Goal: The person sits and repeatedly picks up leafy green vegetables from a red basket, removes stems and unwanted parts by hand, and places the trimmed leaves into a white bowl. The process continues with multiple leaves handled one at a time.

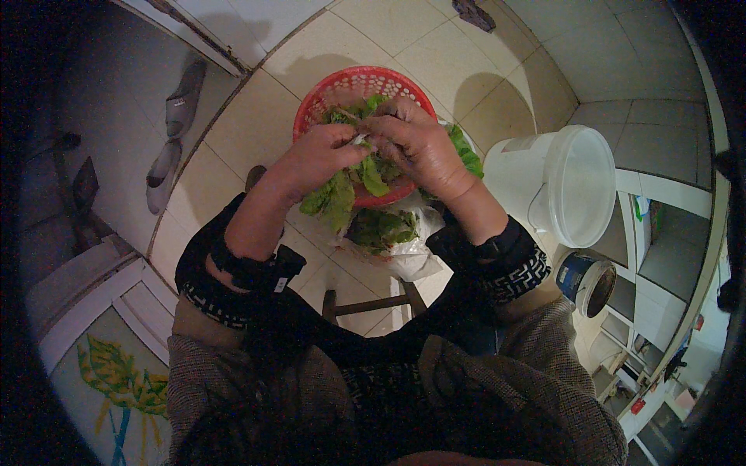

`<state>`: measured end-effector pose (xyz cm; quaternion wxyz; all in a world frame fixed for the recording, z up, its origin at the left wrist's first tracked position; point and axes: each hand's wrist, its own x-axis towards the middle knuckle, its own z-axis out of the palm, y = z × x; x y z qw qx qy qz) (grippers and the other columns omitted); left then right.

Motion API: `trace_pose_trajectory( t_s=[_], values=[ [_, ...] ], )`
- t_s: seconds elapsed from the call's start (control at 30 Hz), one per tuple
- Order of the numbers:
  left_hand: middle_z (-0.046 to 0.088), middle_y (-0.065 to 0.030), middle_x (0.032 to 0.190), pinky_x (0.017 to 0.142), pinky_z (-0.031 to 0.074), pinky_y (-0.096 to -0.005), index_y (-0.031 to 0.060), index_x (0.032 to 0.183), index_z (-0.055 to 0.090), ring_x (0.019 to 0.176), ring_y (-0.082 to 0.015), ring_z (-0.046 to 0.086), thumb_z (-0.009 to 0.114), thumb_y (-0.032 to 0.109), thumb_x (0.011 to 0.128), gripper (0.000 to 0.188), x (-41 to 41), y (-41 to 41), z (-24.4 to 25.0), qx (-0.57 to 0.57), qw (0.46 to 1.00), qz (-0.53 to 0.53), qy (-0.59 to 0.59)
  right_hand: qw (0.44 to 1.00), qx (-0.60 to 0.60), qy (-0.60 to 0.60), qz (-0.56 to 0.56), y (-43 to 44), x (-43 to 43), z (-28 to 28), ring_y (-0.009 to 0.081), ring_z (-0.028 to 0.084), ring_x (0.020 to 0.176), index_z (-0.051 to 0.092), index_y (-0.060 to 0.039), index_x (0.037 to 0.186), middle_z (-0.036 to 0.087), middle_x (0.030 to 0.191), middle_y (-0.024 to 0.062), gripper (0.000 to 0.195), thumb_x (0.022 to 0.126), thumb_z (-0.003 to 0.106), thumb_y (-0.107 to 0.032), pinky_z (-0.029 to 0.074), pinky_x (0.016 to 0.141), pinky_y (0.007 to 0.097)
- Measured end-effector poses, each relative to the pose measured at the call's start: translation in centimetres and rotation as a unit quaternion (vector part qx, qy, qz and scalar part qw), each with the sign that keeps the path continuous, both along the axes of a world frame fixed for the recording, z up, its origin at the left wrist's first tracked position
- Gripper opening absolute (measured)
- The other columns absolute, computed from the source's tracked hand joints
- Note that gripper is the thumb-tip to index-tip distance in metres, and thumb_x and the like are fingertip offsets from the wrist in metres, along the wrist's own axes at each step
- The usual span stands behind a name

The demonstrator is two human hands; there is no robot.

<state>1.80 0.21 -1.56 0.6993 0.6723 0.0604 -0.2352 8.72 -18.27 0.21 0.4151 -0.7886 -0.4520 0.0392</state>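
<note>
My left hand (317, 156) and my right hand (417, 145) meet over a red perforated plastic basket (312, 105). Both hold a bunch of leafy greens (370, 175) between their fingers, near a small whitish piece. Larger leaves (335, 201) hang past the basket's near-left rim, below my left hand. More greens lie inside the basket, partly hidden by my hands. Nearer to me, a pile of darker greens (384, 227) rests on a whitish plastic bag (422, 259). Other bright green leaves (463, 151) show beyond my right wrist, at the basket's right side.
A large white plastic bucket (518, 163) stands to the right, with a smaller blue bucket (571, 276) nearer me. A wooden stool (370, 306) is between my legs. Grey slippers (185, 108) lie on the left. Shelving (658, 297) lines the right, and a dark object (475, 14) lies on the far floor.
</note>
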Motion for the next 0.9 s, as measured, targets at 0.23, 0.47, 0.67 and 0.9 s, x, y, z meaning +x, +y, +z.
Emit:
trace_pose_trajectory(
  t_s=[0.23,0.47,0.67,0.9],
  values=[
    [0.063,-0.0034,0.090,0.079,0.045,-0.0271,-0.0014,0.102,0.062,0.085,-0.0105,0.056,0.059,0.019,0.084,0.027,0.0,-0.3,1.2,-0.046,0.999,0.000,0.011,0.998,-0.004,-0.054,-0.012,0.0,0.1,-0.1,0.0284,0.058,0.078,0.061,-0.0056,0.094,0.056,0.083,0.0103,0.016,0.078,0.063,-0.004,0.048,0.068,0.0346],
    [0.061,-0.0058,0.100,0.081,0.045,-0.0271,0.0006,0.111,0.056,0.091,-0.0125,0.056,0.056,0.016,0.084,0.031,-0.1,-0.7,1.4,-0.019,0.999,0.019,-0.019,0.992,0.004,-0.059,-0.113,0.6,-0.1,0.3,0.0312,0.058,0.078,0.060,-0.0038,0.090,0.057,0.086,0.0145,0.011,0.081,0.063,-0.010,0.048,0.067,0.0360],
    [0.060,-0.0052,0.100,0.080,0.047,-0.0282,0.0020,0.111,0.055,0.091,-0.0133,0.058,0.054,0.016,0.085,0.029,-0.4,-0.6,2.0,-0.063,0.990,0.111,0.053,0.982,-0.006,0.024,-0.186,0.1,0.3,0.1,0.0300,0.060,0.077,0.060,-0.0027,0.089,0.061,0.086,0.0146,0.010,0.081,0.062,-0.008,0.048,0.070,0.0334],
    [0.060,-0.0039,0.099,0.079,0.047,-0.0267,0.0032,0.110,0.055,0.090,-0.0125,0.058,0.052,0.016,0.087,0.026,-0.1,-0.1,1.0,-0.135,0.977,0.152,0.058,0.973,0.019,0.150,-0.173,-0.5,1.1,-1.0,0.0154,0.060,0.083,0.060,0.0010,0.098,0.064,0.089,0.0076,0.018,0.086,0.059,-0.012,0.047,0.076,0.0266]
  ],
)
